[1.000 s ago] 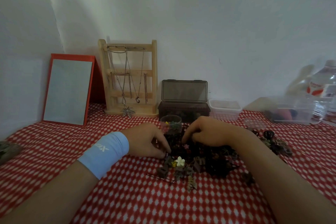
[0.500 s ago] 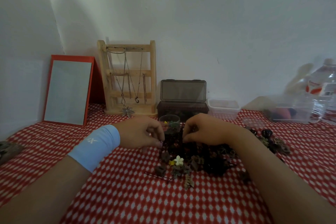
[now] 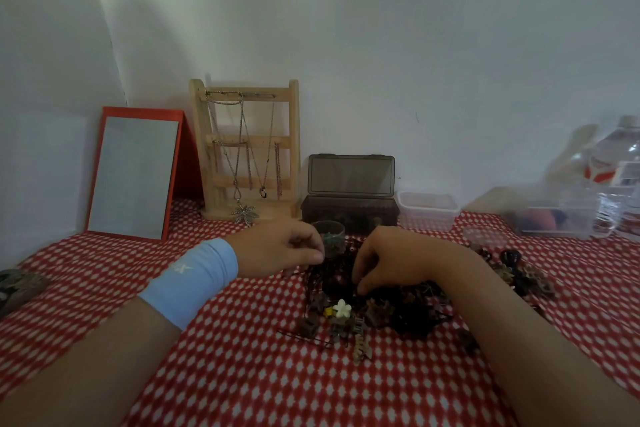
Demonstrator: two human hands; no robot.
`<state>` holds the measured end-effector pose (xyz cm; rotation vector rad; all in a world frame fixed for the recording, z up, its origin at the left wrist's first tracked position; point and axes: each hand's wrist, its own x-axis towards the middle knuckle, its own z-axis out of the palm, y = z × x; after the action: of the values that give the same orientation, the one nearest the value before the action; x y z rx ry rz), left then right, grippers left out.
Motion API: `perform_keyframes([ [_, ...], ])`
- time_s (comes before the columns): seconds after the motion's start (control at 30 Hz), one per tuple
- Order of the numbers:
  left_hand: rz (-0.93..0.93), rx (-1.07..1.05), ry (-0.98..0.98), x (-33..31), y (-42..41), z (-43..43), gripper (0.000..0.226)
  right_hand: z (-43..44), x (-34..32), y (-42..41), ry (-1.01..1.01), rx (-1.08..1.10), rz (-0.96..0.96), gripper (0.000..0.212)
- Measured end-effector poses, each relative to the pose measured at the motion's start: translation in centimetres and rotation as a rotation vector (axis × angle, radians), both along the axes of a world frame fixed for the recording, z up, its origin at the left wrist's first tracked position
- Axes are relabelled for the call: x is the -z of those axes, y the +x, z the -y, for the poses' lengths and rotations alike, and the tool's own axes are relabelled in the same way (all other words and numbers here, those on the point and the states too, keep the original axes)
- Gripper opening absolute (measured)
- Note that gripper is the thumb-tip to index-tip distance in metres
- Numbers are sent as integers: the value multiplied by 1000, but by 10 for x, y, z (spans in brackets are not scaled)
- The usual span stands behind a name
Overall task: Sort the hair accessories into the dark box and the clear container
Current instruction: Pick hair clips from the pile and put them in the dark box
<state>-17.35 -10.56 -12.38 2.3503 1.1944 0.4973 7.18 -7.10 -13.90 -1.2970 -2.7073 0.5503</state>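
Observation:
A heap of dark hair accessories [image 3: 398, 312] lies on the red checked cloth, with a white flower clip [image 3: 341, 308] at its near edge. My left hand [image 3: 280, 250] hovers beside a small round clear jar [image 3: 329, 234], thumb and fingers pinched on something small and dark. My right hand [image 3: 391, 260] reaches down into the heap, its fingers curled round dark pieces. Behind the hands stands the dark box [image 3: 349, 215] with its lid [image 3: 351, 175] up. The clear container [image 3: 427, 210] sits just right of it.
A wooden necklace stand [image 3: 247, 149] and a red-framed mirror [image 3: 135, 177] lean on the wall at the back left. More clips [image 3: 519, 274] lie to the right. A clear tub [image 3: 554, 222] and a water bottle [image 3: 620, 184] stand at the far right.
My left hand lifted off the cloth and moved back toward the small jar. My right hand stayed in the heap, its fingers digging lower.

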Motion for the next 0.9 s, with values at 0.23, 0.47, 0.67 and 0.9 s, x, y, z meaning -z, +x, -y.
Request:
perform_keyframes([
  [0.23, -6, -152, 291, 2, 14, -22, 17, -1, 1, 3, -47, 40, -117, 4],
  [0.47, -29, -327, 331, 6, 13, -54, 10, 1, -5, 0, 52, 127, -406, 3],
  [0.67, -41, -279, 302, 16, 9, -55, 19, -16, -16, -19, 256, 237, -410, 12],
  [0.9, 91, -195, 271, 8, 9, -25, 6, -24, -27, -45, 294, 182, -227, 22],
])
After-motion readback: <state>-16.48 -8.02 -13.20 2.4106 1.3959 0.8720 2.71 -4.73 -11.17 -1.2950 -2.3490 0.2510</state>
